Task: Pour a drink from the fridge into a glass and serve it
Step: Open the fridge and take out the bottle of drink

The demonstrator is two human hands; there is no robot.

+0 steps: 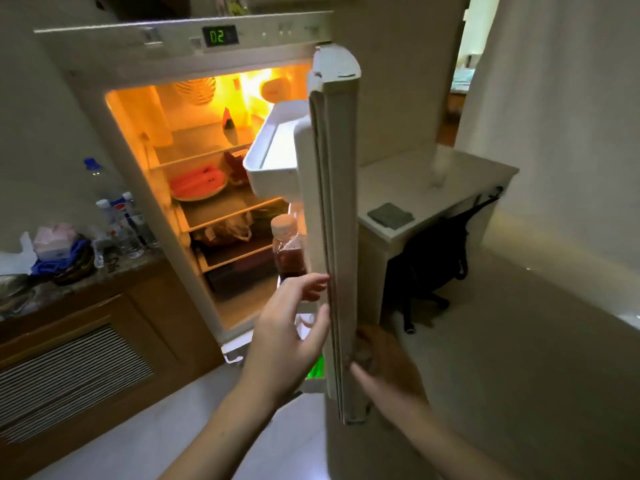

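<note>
The fridge (194,46) stands open and lit, its door (341,237) edge-on toward me. A bottle of dark red drink (289,251) with a pale cap stands in a door shelf. My left hand (291,334) reaches in just below the bottle, fingers spread and straight, fingertips at its lower part and thumb by the door edge. My right hand (391,358) is on the door's outer side, fingers curled on it. A clear glass (439,169) stands on the white desk (398,181) behind the door.
An empty white door tray (270,147) juts out at the top. A plate of watermelon (199,183) and bags sit on the shelves. Several water bottles (121,220) crowd the counter at left. A grey cloth (390,214) lies on the desk, with a black chair (436,265) under it.
</note>
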